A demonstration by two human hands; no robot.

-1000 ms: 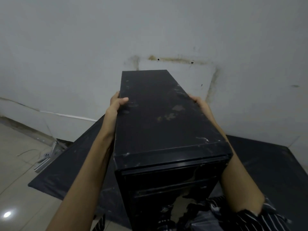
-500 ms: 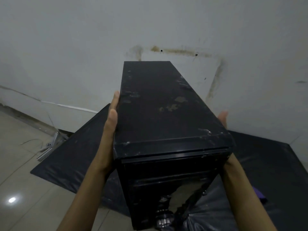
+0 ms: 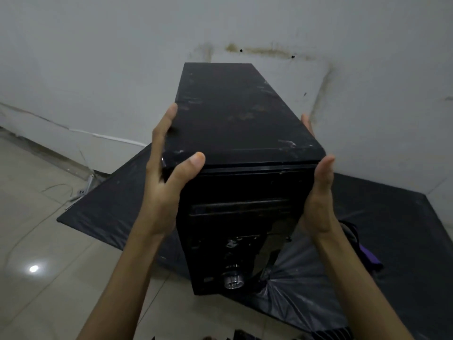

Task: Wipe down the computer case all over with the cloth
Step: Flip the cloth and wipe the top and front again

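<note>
Computer case (image 3: pixel 240 119): held upright over the black sheet (image 3: pixel 392 217), gripped at the top front corner with the left hand (image 3: pixel 166 182), braced flat-palmed with the right hand (image 3: pixel 318 200). Squeeze both sides evenly; set down steadily before reaching for the cloth.

The computer case (image 3: pixel 240 123) fills the gap between your grips: the left grip (image 3: pixel 166 182) wraps its front corner and the right grip (image 3: pixel 318 200) lies flat on its side. The wall (image 3: pixel 98 57) rises close behind its far end. On your left the tiled floor (image 3: pixel 49 241) lies open up to a power strip (image 3: pixel 82 191). On your right, a purple cloth (image 3: pixel 367 256) lies on the black sheet (image 3: pixel 397 229).
</note>
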